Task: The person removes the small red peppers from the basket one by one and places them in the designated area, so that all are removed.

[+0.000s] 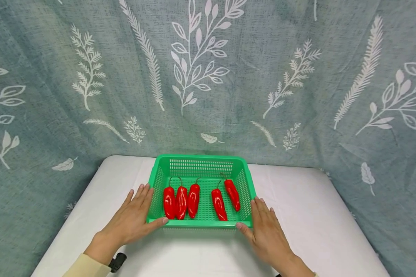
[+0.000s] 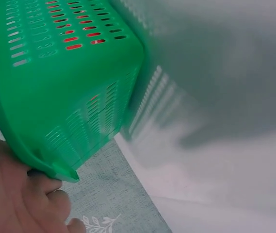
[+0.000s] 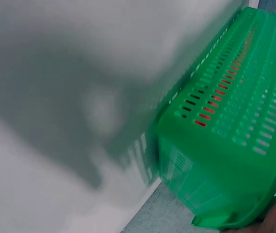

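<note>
A green plastic basket [image 1: 201, 223] with slotted walls stands on the white table. Inside it lie several red peppers with thin stems: a group of three with a pepper [image 1: 182, 202] in its middle, and two more toward the right, one a slanted pepper [image 1: 232, 195]. My left hand [image 1: 130, 219] rests at the basket's front left corner, fingers straight along the side rim and thumb on the front rim. At the front right corner, my right hand [image 1: 267, 232] touches the rim in a mirrored way. Both wrist views show the basket's outer wall [image 2: 70, 92] beside each palm.
White cloth covers the table [image 1: 298, 200], whose back edge runs just behind the basket. A grey-green curtain [image 1: 208, 77] with white leaf prints hangs at the back and along both sides. A dark band [image 1: 118, 262] sits at the left wrist.
</note>
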{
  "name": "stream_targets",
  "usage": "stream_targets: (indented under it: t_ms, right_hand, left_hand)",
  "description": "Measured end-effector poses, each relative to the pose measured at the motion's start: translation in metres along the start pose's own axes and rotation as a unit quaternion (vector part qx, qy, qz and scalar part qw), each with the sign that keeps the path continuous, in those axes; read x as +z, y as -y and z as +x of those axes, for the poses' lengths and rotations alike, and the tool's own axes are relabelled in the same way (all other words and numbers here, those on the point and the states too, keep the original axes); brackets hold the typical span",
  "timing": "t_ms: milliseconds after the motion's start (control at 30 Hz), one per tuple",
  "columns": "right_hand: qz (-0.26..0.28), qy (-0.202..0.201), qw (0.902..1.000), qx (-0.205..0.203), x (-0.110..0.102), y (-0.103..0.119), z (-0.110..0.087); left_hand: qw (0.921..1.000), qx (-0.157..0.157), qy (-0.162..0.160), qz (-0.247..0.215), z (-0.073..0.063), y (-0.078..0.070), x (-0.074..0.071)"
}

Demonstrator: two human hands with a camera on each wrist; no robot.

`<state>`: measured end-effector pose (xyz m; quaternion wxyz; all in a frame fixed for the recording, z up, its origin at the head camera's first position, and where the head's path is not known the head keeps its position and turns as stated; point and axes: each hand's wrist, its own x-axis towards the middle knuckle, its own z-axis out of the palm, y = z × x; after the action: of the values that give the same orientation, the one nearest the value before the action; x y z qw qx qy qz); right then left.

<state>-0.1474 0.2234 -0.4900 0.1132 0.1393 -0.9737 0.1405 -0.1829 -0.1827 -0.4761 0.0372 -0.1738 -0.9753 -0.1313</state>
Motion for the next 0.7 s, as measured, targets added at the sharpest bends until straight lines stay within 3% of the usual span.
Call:
stream_targets:
  t_ms: [300, 700]
  right_hand:
    - [0.010, 0.005, 0.9999, 0.007, 0.0017, -0.0012, 0.0019]
    - [-0.009, -0.002, 0.9998, -0.015, -0.0028, -0.0001, 0.0010]
  left_hand:
    - [0.9999, 0.007, 0.015, -0.002, 0.0055, 0.0033, -0.0052]
    - [0.9997, 0.022, -0.002, -0.007, 0.0058, 0.0066, -0.0005]
